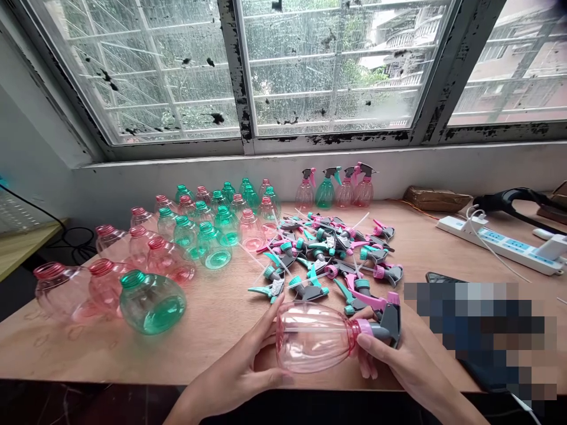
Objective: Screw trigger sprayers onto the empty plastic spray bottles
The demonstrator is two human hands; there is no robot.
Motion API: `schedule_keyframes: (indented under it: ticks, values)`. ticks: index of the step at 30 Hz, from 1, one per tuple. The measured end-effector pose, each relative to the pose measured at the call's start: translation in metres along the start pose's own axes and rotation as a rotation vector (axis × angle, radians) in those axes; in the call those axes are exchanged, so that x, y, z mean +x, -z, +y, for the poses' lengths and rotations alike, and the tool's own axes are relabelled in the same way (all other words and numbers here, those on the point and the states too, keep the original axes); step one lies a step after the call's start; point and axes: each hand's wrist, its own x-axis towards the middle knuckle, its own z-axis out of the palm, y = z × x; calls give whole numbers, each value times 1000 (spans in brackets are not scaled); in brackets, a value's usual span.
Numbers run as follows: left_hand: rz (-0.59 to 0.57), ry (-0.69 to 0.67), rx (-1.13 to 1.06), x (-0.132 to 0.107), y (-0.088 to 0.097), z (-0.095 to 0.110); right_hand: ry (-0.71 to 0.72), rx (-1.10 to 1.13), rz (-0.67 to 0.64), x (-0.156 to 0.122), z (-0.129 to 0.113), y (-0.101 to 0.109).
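Note:
A clear pink spray bottle (312,339) lies sideways in the air above the table's front edge, held between both hands. My left hand (252,357) is closed around its base, with the thumb below and fingers behind. At the neck, my right hand (387,354) pinches the pink collar of the grey-and-pink trigger sprayer (390,321), which sits on the bottle's mouth. Just beyond the bottle lies a heap of loose trigger sprayers (328,248) in grey, pink and teal, some with white tubes.
Several open pink and green bottles (162,307) stand to the left. Finished-looking spray bottles (325,192) line the wall. On the right are a power strip (500,245), a brown package (436,199), a black strap (514,203) and a blurred-over phone-like device (482,354).

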Motion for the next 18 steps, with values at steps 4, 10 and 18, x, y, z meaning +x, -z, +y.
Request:
schedule_keyframes:
  ticks: [4,10,18]
  values:
    - [20,-27,-10,-1,0,-3,0,1,8,-1,-1,-1]
    - [-3,26,-57,0,0,-5,-3,-17,21,0,1,0]
    - [300,-174,180,-17,-1,-4,11,24,43,-2,0,-2]
